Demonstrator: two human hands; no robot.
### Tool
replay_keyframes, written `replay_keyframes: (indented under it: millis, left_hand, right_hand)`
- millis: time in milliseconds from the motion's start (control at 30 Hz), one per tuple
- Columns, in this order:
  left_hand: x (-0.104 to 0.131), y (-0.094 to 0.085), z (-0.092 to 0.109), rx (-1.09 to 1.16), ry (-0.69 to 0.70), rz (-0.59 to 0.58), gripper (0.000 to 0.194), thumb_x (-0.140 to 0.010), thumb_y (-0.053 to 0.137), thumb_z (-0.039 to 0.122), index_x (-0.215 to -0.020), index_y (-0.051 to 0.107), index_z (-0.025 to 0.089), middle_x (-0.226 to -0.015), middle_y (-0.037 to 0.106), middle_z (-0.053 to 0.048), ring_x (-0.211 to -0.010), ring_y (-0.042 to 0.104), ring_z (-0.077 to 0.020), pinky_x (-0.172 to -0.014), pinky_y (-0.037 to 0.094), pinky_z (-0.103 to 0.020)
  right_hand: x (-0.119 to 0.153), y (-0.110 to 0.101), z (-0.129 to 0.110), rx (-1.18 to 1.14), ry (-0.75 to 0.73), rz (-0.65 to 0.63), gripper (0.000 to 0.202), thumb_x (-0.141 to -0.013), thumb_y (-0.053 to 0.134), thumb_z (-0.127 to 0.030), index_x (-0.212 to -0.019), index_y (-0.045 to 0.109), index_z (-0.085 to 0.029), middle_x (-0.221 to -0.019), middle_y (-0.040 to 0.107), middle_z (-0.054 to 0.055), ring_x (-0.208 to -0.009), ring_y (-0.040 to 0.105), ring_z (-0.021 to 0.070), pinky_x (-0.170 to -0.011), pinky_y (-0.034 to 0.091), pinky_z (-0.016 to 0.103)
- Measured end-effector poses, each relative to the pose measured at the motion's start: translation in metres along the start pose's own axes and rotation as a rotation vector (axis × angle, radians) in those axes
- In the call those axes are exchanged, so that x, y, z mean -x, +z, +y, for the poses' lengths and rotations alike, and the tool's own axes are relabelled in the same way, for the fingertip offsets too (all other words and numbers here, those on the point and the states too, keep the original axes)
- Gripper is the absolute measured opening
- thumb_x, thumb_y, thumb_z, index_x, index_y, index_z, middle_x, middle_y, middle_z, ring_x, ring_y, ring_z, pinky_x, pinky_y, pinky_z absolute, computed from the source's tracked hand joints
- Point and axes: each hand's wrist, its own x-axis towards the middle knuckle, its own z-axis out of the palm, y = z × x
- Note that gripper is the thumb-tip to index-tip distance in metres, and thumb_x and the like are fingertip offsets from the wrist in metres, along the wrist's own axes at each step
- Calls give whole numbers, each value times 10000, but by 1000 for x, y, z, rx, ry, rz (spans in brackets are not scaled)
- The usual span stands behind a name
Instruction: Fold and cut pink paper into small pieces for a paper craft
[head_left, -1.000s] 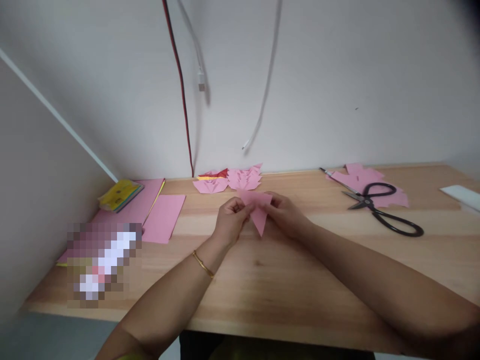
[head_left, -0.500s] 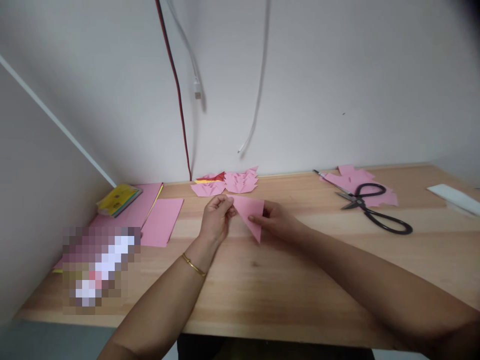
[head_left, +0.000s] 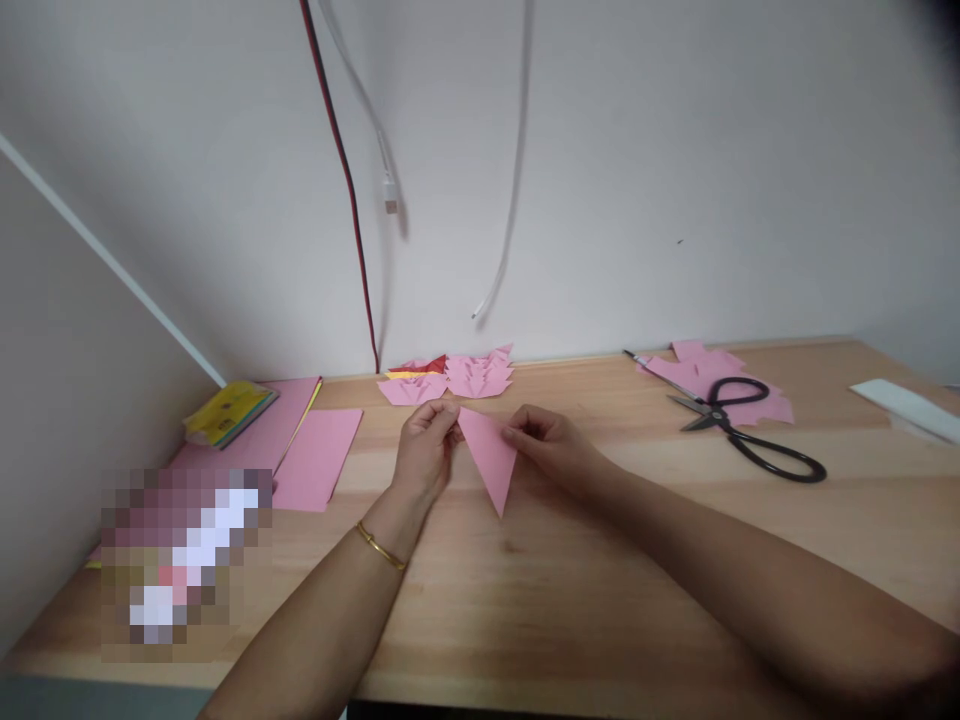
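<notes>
Holding of pink triangular paper (head_left: 490,455) by both hands, centre of frame.
Left corner pinched between thumb and fingers of left hand (head_left: 429,440); right edge pinched by right hand (head_left: 541,440); one point directed downward. Black-handled scissors (head_left: 720,412), slightly open, are seen at right, beside pink scraps (head_left: 694,368); folded pink pieces (head_left: 480,374) are placed at upper centre of tabletop (head_left: 600,630).

Cannot identify the item (head_left: 199,550) under the blocky blur at near left, nor read the yellow pack (head_left: 229,412) at far left. Cannot see every fingertip of left hand (head_left: 424,450) and right hand (head_left: 551,440) around the paper (head_left: 491,455). Lose the red-black cable (head_left: 345,170) and white cables (head_left: 517,150) past the top edge, the white strip (head_left: 904,408) past the right. Cannot make out the wall speck (head_left: 679,241), too small
</notes>
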Motion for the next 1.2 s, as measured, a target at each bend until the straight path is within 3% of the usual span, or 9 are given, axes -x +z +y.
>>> replay_keyframes:
  millis: [233,333,467,700,900,1000,1100,1200]
  left_hand:
    - [-1,0,0,71,30,12,191,-692,712,298,-677,585,156,-596,535,44,-541,473,-55,-537,387,-175]
    - [2,1,-1,29,-47,-93,223,-734,683,367,-767,619,156,-689,599,10,-588,526,-80,-574,432,-212]
    - [8,2,-7,-123,-199,-200,264,-649,758,324,-800,654,133,-723,651,-28,-608,580,-113,-599,457,-245]
    - [4,-5,-12,-184,-174,-148,218,-648,744,288,-791,678,137,-671,661,-20,-549,564,-98,-562,432,-223]
    - [2,-3,-7,-178,-147,-117,202,-630,741,260,-794,700,149,-688,676,-32,-601,606,-128,-592,466,-242]
    - [4,-1,-3,-108,-287,-160,236,-672,719,331,-833,702,159,-759,699,-75,-628,636,-166,-587,493,-275]
    - [5,-2,1,-62,-504,-227,420,-737,627,519,-903,691,138,-818,705,-144,-634,656,-213,-559,510,-316]
    - [6,-3,3,-79,-564,-263,486,-769,584,546,-939,678,100,-849,701,-179,-669,674,-226,-566,522,-307]
  right_hand:
    - [0,1,0,-20,-8,-20,281,-798,588,-434,-702,539,-175,-665,503,-15,-628,443,120,-575,332,255]
    - [0,1,1,-79,5,48,287,-807,580,-445,-717,537,-176,-665,497,-21,-629,441,114,-583,337,254]
    - [-1,0,1,-133,35,158,302,-788,600,-459,-710,513,-181,-628,464,-38,-591,423,103,-565,337,248]
    - [-2,-1,2,-187,-10,32,239,-793,600,-406,-898,551,-198,-678,518,-32,-613,460,104,-574,351,240]
    - [-2,-1,1,-88,-43,70,134,-777,567,-322,-778,591,-189,-703,554,-7,-671,499,121,-644,401,257]
    - [-3,-2,4,-27,-132,79,104,-764,537,-255,-753,613,-185,-751,606,16,-729,545,142,-693,424,280]
    - [-4,-3,8,37,-181,139,120,-761,504,-203,-766,622,-185,-755,622,25,-738,566,150,-703,436,293]
    - [-5,-6,10,98,-230,172,139,-758,490,-179,-769,628,-193,-773,637,34,-751,581,160,-707,448,305]
